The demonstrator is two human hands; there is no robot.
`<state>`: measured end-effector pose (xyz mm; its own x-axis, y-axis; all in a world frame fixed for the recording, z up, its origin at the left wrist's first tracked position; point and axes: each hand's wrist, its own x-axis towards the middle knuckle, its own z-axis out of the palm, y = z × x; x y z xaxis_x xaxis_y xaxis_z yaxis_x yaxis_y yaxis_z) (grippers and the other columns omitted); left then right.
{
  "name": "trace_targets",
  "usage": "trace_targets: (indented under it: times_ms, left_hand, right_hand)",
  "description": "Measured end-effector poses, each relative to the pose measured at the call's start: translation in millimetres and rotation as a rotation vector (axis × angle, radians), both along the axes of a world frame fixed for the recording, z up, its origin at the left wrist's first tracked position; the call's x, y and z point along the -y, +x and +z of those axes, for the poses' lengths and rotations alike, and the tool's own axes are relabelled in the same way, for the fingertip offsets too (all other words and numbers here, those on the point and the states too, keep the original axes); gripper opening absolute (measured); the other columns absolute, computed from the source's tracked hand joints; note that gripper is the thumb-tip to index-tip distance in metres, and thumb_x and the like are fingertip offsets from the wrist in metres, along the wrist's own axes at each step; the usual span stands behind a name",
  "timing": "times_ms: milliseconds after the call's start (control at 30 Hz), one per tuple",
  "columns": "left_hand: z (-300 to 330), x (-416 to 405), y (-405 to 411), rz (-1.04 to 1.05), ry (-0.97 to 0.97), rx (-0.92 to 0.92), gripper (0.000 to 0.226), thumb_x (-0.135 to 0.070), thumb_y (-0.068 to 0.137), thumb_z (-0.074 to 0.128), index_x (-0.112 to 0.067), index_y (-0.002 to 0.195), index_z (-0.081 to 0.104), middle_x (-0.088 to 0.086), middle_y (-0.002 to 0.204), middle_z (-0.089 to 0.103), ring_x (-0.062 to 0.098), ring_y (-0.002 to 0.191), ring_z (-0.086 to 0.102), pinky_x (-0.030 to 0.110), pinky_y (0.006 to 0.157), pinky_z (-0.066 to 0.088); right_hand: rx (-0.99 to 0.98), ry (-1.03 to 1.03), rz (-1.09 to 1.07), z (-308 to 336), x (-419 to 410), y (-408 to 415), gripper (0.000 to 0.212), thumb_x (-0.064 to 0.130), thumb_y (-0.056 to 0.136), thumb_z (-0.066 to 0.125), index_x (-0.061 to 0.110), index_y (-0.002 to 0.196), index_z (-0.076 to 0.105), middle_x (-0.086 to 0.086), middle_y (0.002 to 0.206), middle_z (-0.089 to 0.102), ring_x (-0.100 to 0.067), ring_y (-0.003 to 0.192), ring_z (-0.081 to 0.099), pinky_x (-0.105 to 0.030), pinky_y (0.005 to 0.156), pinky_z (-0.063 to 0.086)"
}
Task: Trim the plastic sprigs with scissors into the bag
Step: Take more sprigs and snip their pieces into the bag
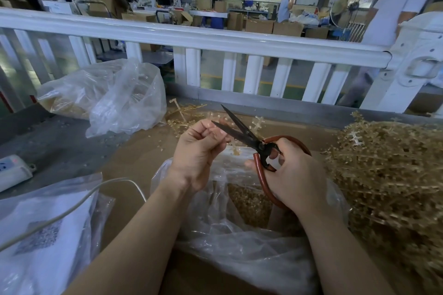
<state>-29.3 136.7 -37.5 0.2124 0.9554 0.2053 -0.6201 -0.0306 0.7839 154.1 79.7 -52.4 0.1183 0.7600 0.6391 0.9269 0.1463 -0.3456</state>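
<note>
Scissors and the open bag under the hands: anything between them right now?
Head view: a small sprig piece hangs from the left hand just under the open scissors blades, above the bag. Right hand grips the handles.

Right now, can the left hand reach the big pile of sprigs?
Probably not easily: the left hand pinches a sprig, and the right hand with the scissors sits between it and the pile.
</note>
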Motion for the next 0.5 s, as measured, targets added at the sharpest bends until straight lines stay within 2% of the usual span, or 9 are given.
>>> trace_targets:
  times_ms: [167, 333, 500]
  left_hand:
    - [0.8, 2.4, 2.7, 0.002, 0.075, -0.066, 0.014, -0.002, 0.076, 0.064, -0.011, 0.086, 0.061, 0.0, 0.069, 0.062, 0.009, 0.066, 0.06, 0.019, 0.066, 0.05]
    - [2.7, 6.4, 6.6, -0.058, 0.09, -0.067, 0.012, 0.0, 0.078, 0.059, -0.011, 0.082, 0.058, 0.004, 0.072, 0.044, 0.011, 0.067, 0.051, 0.024, 0.07, 0.045]
    - [2.6, 7.7, 7.8, -0.066, 0.079, -0.039, 0.012, -0.001, 0.077, 0.06, -0.013, 0.075, 0.062, 0.002, 0.07, 0.056, 0.013, 0.07, 0.055, 0.027, 0.075, 0.048]
  right_hand:
    - [0.014, 0.002, 0.016, -0.5, -0.7, 1.9, 0.059, 0.085, 0.075, 0.047, 0.027, 0.083, 0.057, 0.018, 0.073, 0.056, -0.003, 0.061, 0.052, -0.007, 0.054, 0.03]
    - [0.011, 0.001, 0.038, -0.8, 0.2, 1.5, 0.052, 0.08, 0.077, 0.052, 0.028, 0.08, 0.051, 0.017, 0.071, 0.053, 0.0, 0.058, 0.046, -0.009, 0.053, 0.031]
    - [0.015, -0.019, 0.027, -0.4, 0.2, 1.4, 0.05, 0.079, 0.076, 0.056, 0.029, 0.08, 0.051, 0.019, 0.072, 0.052, 0.0, 0.06, 0.046, -0.008, 0.055, 0.029]
